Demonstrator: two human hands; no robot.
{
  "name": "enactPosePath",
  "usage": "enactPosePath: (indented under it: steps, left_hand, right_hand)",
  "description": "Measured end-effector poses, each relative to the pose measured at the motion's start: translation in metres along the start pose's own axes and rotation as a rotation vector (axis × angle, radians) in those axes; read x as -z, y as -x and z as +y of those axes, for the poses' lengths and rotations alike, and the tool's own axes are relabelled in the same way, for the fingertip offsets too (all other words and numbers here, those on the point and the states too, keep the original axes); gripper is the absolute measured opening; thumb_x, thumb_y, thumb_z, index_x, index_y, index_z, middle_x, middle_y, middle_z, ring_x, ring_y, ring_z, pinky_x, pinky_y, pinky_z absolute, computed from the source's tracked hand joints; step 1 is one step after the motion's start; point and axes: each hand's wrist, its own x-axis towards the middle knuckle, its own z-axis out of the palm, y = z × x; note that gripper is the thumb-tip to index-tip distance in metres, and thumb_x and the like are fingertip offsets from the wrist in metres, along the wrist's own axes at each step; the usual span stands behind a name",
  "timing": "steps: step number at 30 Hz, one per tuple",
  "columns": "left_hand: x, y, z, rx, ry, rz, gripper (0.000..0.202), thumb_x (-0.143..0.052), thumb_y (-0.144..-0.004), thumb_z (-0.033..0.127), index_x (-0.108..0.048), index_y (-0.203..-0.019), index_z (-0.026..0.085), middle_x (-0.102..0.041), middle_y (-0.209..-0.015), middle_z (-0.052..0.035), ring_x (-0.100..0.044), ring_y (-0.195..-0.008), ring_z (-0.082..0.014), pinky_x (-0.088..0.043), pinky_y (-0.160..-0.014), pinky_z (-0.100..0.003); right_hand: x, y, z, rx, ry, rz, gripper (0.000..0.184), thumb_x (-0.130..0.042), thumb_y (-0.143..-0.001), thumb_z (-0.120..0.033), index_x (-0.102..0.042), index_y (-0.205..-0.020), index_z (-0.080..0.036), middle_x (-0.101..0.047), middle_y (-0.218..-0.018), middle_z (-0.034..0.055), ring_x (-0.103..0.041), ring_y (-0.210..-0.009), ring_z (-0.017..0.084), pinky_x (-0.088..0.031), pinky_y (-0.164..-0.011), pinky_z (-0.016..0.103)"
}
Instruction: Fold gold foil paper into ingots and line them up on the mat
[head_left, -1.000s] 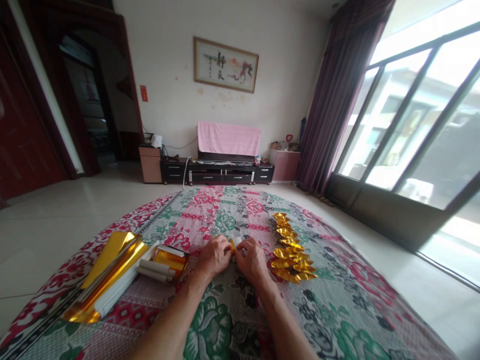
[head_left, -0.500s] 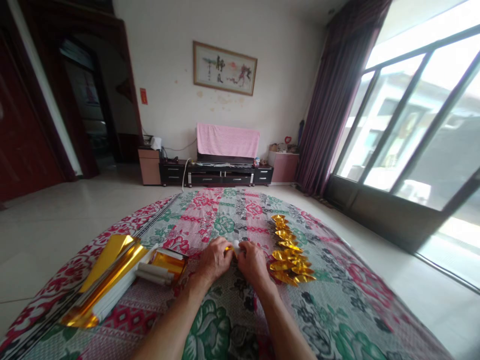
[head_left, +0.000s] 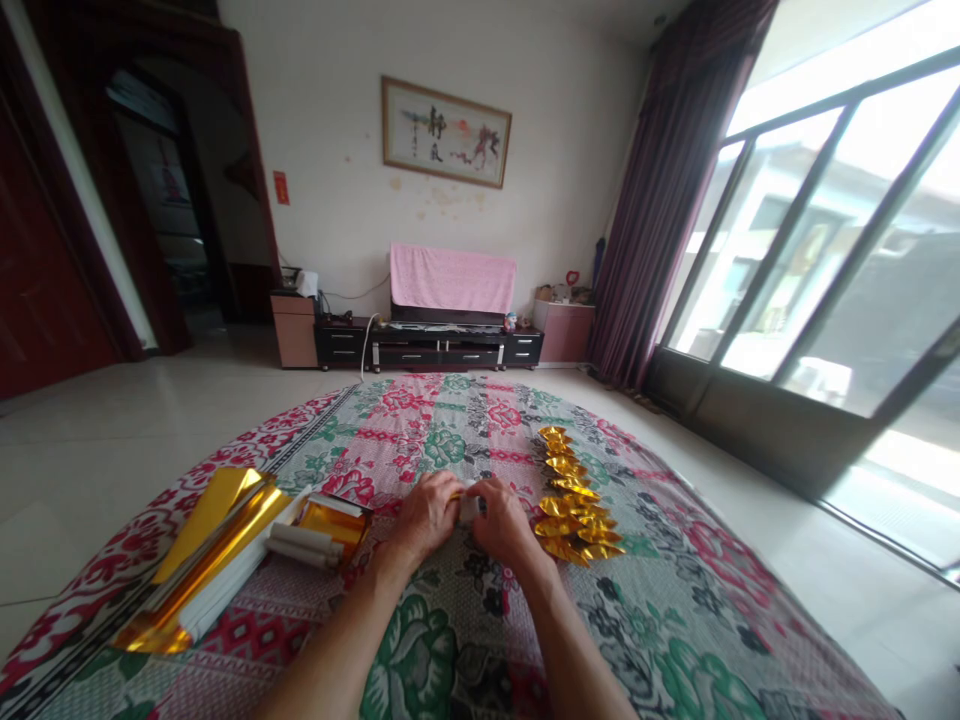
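Observation:
Between my two hands, above the patterned cloth, is a small piece of gold foil paper (head_left: 469,509) with its white side showing. My left hand (head_left: 429,512) pinches its left edge, and the fingers of my right hand (head_left: 503,518) are closed on its right edge. The fingers hide much of the paper, so its exact fold cannot be made out. To the right lie several boat-shaped folded gold foil pieces (head_left: 571,500), overlapping in a row. On the left are a long stack of gold foil sheets (head_left: 214,535) and a smaller bundle of foil paper with white rolled edges (head_left: 304,545).
A flowered cloth (head_left: 420,640) in red, green and grey covers the rounded surface under my hands. Beyond it stand a low black cabinet (head_left: 442,355) and a pink towel (head_left: 452,275) over something. Large windows (head_left: 810,250) are at the right.
My fingers have shifted on the foil paper; the hands are slightly closer together, and more of its white side shows. The view has shifted slightly.

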Motion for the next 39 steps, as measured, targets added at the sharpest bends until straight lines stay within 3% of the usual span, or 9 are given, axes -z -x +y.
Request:
enactPosePath:
  steps: [4,12,17,24,39]
  left_hand:
    - [0.001,-0.002,-0.003,0.029,-0.035,0.017,0.020,-0.048,-0.077,0.014,-0.064,-0.088,0.020,-0.060,-0.093,-0.0042,-0.052,-0.092,-0.0171,-0.039,-0.085,-0.029]
    - [-0.002,-0.002,-0.008,-0.018,0.014,-0.056,0.024,-0.043,-0.080,0.013,-0.066,-0.079,0.019,-0.064,-0.086,-0.0039,-0.054,-0.086,-0.0162,-0.040,-0.082,-0.029]
    - [-0.006,-0.001,-0.016,-0.053,0.062,-0.083,0.024,-0.043,-0.080,0.013,-0.067,-0.084,0.019,-0.064,-0.093,-0.0041,-0.054,-0.090,-0.0161,-0.040,-0.086,-0.029]
    - [-0.009,-0.004,-0.018,-0.005,0.086,-0.075,0.030,-0.048,-0.074,0.011,-0.064,-0.098,0.020,-0.064,-0.099,-0.0043,-0.054,-0.095,-0.0171,-0.041,-0.089,-0.030]
    - [-0.005,-0.005,-0.019,-0.067,0.152,-0.085,0.031,-0.046,-0.076,0.012,-0.063,-0.101,0.020,-0.065,-0.103,-0.0040,-0.055,-0.098,-0.0168,-0.041,-0.091,-0.032]
  right_hand:
    - [0.001,0.000,-0.002,0.057,0.027,-0.042,0.035,-0.048,-0.057,-0.004,-0.067,-0.083,-0.018,-0.063,-0.092,0.0064,-0.056,-0.089,0.018,-0.038,-0.083,0.025]
    - [0.004,-0.002,0.002,0.131,-0.009,-0.098,0.035,-0.050,-0.057,-0.006,-0.069,-0.083,-0.020,-0.064,-0.095,0.0050,-0.055,-0.092,0.018,-0.038,-0.084,0.026]
    - [0.005,-0.003,0.005,0.159,-0.028,-0.128,0.040,-0.048,-0.057,-0.004,-0.068,-0.087,-0.021,-0.063,-0.103,0.0047,-0.055,-0.095,0.018,-0.038,-0.086,0.028]
    - [0.009,-0.003,0.004,0.190,-0.051,-0.152,0.037,-0.049,-0.059,-0.004,-0.069,-0.085,-0.022,-0.065,-0.098,0.0037,-0.056,-0.094,0.018,-0.038,-0.087,0.029]
    - [0.007,-0.002,0.008,0.144,-0.097,-0.114,0.030,-0.059,-0.065,-0.009,-0.070,-0.088,-0.025,-0.062,-0.092,0.0029,-0.055,-0.088,0.016,-0.040,-0.082,0.027]
